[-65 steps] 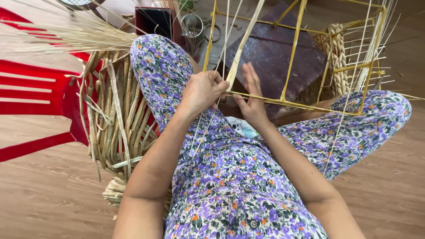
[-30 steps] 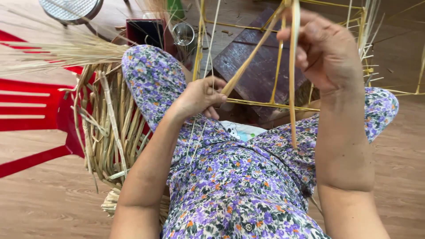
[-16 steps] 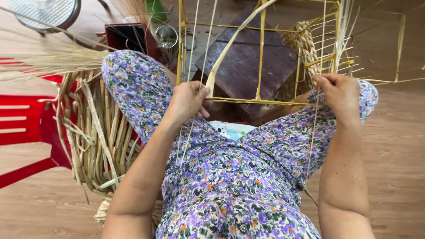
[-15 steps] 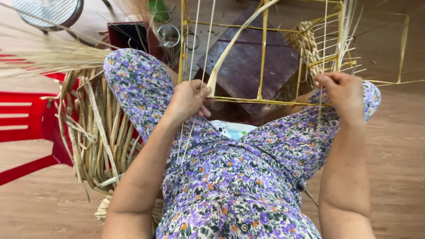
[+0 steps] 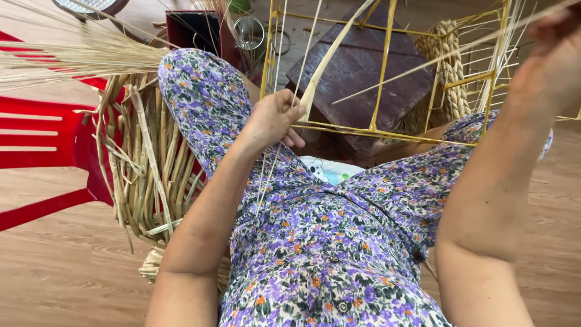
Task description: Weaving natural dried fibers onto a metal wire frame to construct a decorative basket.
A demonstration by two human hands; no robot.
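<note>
At the far left stood a red plastic chair [image 5: 42, 130], and a bundle of dry flat reeds [image 5: 148, 163] leaned beside the person's left knee, with finer pale straw [image 5: 78, 57] lying across the top. Behind the knee was a dark red box [image 5: 196, 29]; it was open, but what was inside could not be seen. Beside it stood a small glass jar [image 5: 249, 33], and its contents were also not clear.

The left hand [image 5: 272, 118] was closed in a pinch around several thin reed strands [image 5: 269, 175] and one wider flat strip [image 5: 330, 60], close to the lower bar of the yellow metal frame [image 5: 387, 66]. To do this step well, I think this hand should keep the strands tight against the bar, so that the weave does not loosen.

On the frame's right side, a braided reed section [image 5: 446, 66] was already woven. The right hand [image 5: 554, 54] was raised at the picture's edge and blurred; it seemed closed on a long strand [image 5: 423, 66], though the grip itself was not clearly visible. A steady, even pull would probably keep the strand from breaking.
</note>
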